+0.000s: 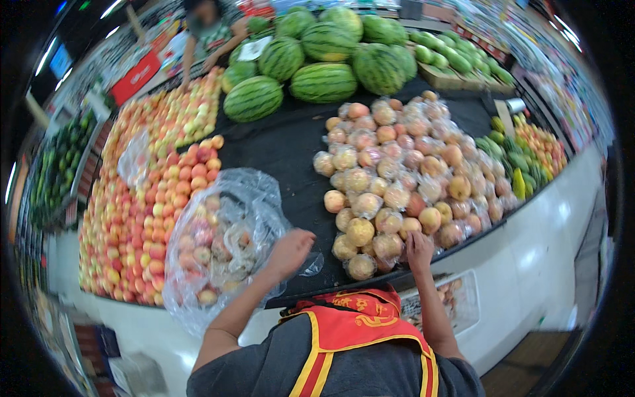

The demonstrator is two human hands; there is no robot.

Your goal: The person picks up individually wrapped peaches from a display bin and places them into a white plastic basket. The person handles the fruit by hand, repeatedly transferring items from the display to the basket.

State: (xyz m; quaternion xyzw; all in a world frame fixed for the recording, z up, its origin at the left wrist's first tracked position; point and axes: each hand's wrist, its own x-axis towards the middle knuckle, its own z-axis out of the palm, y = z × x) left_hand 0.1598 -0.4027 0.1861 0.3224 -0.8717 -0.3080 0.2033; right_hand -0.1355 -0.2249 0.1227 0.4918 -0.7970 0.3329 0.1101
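My right hand is at the front edge of a heap of round yellow-pink fruits, many wrapped in clear film. Its fingertips touch a yellow-orange fruit, but whether they grip it is unclear. My left hand, slightly blurred, hovers over the black cloth with fingers curled and nothing visible in them. Just beneath it lies a scrap of clear film. Left of that hand, a large clear plastic bag holds wrapped fruits and crumpled film; my left forearm crosses in front of it.
Red-yellow fruits cover the stand's left side, where another person's arms reach in. Watermelons are piled at the back, with green melons in a box beside them. A white crate sits below the stand's front edge.
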